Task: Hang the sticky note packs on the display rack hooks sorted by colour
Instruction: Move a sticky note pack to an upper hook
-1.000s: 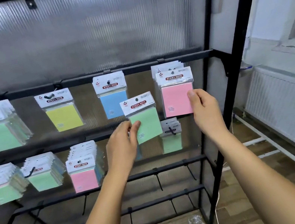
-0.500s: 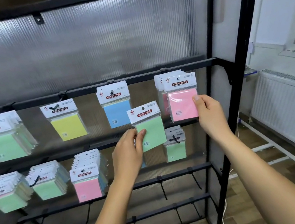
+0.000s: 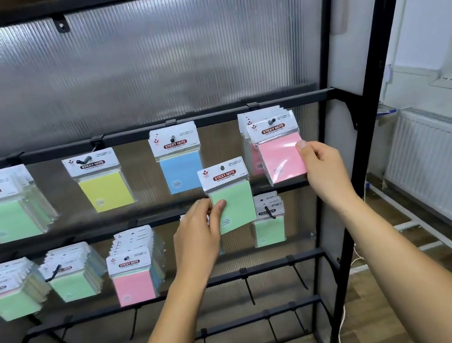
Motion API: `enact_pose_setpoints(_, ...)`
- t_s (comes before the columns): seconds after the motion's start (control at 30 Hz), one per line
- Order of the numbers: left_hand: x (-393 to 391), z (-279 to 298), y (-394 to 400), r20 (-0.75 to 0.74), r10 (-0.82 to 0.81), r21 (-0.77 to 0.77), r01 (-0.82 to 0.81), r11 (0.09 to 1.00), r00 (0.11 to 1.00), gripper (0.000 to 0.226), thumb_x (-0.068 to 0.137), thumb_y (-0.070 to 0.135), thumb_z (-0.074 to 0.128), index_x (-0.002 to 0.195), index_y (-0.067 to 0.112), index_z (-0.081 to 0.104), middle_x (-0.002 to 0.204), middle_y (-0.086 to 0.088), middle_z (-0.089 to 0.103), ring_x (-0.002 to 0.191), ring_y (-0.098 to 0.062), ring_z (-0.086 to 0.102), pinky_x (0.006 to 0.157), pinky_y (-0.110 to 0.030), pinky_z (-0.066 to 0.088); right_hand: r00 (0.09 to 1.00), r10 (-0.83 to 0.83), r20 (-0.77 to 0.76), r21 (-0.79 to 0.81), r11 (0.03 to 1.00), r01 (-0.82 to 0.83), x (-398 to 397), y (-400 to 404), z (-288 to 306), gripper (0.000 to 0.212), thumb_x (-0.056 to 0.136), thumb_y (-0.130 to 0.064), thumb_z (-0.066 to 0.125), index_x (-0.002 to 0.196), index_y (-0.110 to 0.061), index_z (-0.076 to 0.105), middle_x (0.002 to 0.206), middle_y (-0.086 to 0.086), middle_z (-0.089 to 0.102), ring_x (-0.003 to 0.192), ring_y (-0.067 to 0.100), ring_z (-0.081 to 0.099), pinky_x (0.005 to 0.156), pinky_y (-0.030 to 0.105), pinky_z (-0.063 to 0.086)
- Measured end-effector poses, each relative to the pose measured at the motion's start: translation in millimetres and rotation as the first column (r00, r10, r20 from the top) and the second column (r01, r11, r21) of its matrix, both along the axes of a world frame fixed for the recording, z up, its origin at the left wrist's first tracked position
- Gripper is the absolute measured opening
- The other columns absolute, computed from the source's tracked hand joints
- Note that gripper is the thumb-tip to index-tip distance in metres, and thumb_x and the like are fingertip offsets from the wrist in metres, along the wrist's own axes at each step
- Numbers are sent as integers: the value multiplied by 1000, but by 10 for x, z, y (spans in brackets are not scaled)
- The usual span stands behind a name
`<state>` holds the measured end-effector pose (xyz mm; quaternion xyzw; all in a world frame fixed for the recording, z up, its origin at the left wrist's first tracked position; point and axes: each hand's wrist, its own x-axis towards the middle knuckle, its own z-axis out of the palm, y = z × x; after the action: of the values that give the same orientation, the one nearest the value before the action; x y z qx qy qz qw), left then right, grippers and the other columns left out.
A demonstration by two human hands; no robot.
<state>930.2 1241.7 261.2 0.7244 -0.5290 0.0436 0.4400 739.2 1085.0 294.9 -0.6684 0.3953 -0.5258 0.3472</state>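
My left hand (image 3: pixel 199 233) pinches a green sticky note pack (image 3: pixel 231 197) by its lower left corner, holding it upright in front of the black display rack (image 3: pixel 325 93), off any hook. My right hand (image 3: pixel 323 167) pinches the right edge of the front pink pack (image 3: pixel 281 155), which hangs tilted on the top row's right hook with more pink packs behind it. On the same row hang a blue pack (image 3: pixel 179 161), a yellow pack (image 3: pixel 101 181) and a bunch of green packs (image 3: pixel 3 210).
The lower row carries green packs (image 3: pixel 268 224), a mixed bunch fronted by pink (image 3: pixel 133 278) and further green-fronted bunches (image 3: pixel 73 278). Two bars of bare hooks (image 3: pixel 248 287) run below. A white radiator (image 3: pixel 447 168) stands to the right.
The view has drifted down slightly. My right hand slid along the pink pack's right edge and swung its bottom outward. The green pack in my left hand stays in about the same place.
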Motion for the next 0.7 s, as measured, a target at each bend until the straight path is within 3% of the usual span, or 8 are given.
enact_pose_setpoints(0.1,0,-23,6,-8,-2,1,2,1000,1000,25,99,40,48,78,28,43,71,18,47,67,-8,45,52,-22,27,998,-60,-26,5,998,61,89,-76,-5,34,101,-35,51,74,-16,58,65,-9,50,61,7,42,61,27,33)
enact_pose_setpoints(0.23,19,-55,90,-18,0,13,0,1000,1000,27,100,38,49,75,31,40,69,19,44,65,-6,44,52,-20,25,977,-67,-201,91,992,86,154,-99,-338,32,98,-38,56,89,-11,71,80,-3,67,79,15,60,71,26,38)
enact_pose_setpoints(0.3,72,-88,172,-44,-3,12,3,1000,999,32,100,37,49,71,34,37,67,18,44,64,-3,46,53,-18,25,971,-19,-238,172,983,62,185,-17,-639,27,98,-31,58,86,-12,73,82,-1,71,86,20,66,75,29,44)
enact_pose_setpoints(0.37,162,-139,275,-66,-5,0,5,1000,998,32,100,37,50,70,34,38,68,15,46,65,-2,47,54,-24,31,971,75,-229,249,968,-16,299,123,-876,27,97,-25,57,77,-16,72,80,-2,73,83,18,68,83,34,51)
enact_pose_setpoints(0.47,333,-182,481,-111,18,-3,-18,1000,994,31,100,36,50,70,32,40,69,13,48,68,-1,48,55,-20,33,950,251,-185,303,934,-188,618,424,-976,29,99,-20,55,75,-17,69,76,-2,71,68,14,63,69,27,49)
enact_pose_setpoints(0.57,553,-200,723,-113,76,6,-76,997,991,37,100,36,49,67,30,35,63,10,43,62,-3,45,56,-26,30,906,388,-169,275,901,-335,1005,734,-907,26,101,-24,53,81,-18,69,78,-4,71,66,10,63,63,14,47)
enact_pose_setpoints(0.7,942,-230,1068,-129,155,-4,-157,988,979,36,100,41,46,68,28,37,62,7,45,63,-16,49,60,-39,39,867,467,-173,214,877,-430,1537,1088,-764,26,101,-28,53,85,-19,71,81,-7,73,64,0,63,68,21,50)
